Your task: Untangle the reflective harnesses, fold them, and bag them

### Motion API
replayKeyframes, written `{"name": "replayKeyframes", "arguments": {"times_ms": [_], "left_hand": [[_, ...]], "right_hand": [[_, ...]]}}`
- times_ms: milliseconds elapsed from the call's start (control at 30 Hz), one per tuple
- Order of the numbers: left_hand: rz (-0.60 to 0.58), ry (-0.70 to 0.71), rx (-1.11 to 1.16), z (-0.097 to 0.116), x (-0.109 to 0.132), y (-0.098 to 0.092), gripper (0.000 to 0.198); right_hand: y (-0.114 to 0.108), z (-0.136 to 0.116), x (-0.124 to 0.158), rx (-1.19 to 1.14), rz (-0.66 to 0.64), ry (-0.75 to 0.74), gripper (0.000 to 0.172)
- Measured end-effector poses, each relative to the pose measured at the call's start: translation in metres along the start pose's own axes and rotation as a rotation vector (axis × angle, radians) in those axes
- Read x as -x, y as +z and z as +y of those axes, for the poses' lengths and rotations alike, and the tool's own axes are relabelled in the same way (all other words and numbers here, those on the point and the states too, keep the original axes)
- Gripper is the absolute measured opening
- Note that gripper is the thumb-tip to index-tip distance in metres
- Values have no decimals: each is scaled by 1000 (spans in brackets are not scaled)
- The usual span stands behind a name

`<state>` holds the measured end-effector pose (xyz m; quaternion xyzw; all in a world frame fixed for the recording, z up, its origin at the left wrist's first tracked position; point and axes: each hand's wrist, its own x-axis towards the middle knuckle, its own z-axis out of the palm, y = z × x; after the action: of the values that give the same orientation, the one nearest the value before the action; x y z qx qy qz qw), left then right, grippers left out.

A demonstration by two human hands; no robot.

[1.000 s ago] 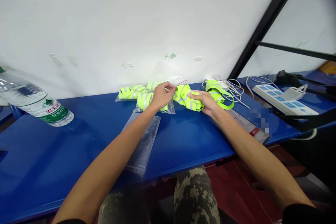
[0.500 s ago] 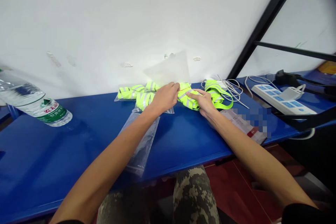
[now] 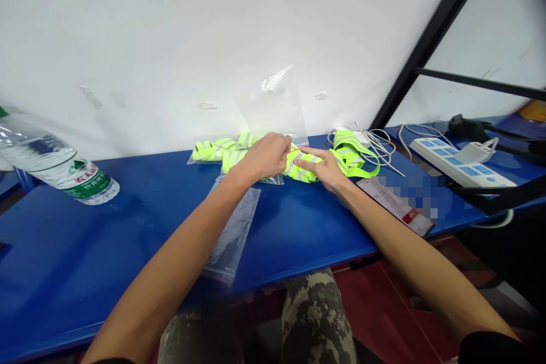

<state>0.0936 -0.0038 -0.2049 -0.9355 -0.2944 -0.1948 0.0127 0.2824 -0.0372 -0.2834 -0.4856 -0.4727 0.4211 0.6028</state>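
My right hand (image 3: 326, 168) is wrapped round a folded bundle of neon yellow reflective strap (image 3: 298, 170), with silver stripes across it. My left hand (image 3: 268, 154) is closed in a pinch at the edge of a clear plastic bag (image 3: 277, 105), which stands up in front of the wall. The near end of the strap bundle lies right beside the left fingers. To the left, partly behind my left hand, are more yellow bundles (image 3: 211, 151) in clear bags. Loose yellow strap (image 3: 354, 153) curls just past my right hand. A flat clear bag (image 3: 230, 239) lies under my left forearm.
On the blue table (image 3: 140, 239), a large water bottle (image 3: 89, 182) stands tilted in view at left. A phone (image 3: 396, 205) lies at right, near white cables (image 3: 384, 148) and a power strip (image 3: 460, 162). A black metal frame (image 3: 430, 40) rises at the right.
The clear bag has shifted and its upper part now shows a bright crease. The strap bundle and my right hand have moved slightly left, closer to my left hand.
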Motion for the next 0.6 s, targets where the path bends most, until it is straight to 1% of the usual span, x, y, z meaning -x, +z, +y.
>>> {"name": "replayKeyframes", "arguments": {"times_ms": [100,167,233,367,433,500,600], "left_hand": [[5,23,-14,-2,-1,-2,16],[-8,20,-9,-3,-1,-4,17],[-35,11,-12,-4,-1,-9,18],[-143,-16,52,-2,1,-23,18],[-184,-43,116,-1,2,-29,16],[-191,-74,160,-2,3,-31,15],[-176,-99,168,-5,3,-29,13]], "right_hand": [[2,0,1,-66,29,20,55],[1,-1,0,-96,46,-13,51],[-1,-2,-1,-117,31,-29,49],[-4,-5,0,-182,-19,88,54],[-3,-6,2,-207,-29,108,54],[-1,-7,2,-224,-23,106,52],[1,-9,3,-241,30,118,51]]}}
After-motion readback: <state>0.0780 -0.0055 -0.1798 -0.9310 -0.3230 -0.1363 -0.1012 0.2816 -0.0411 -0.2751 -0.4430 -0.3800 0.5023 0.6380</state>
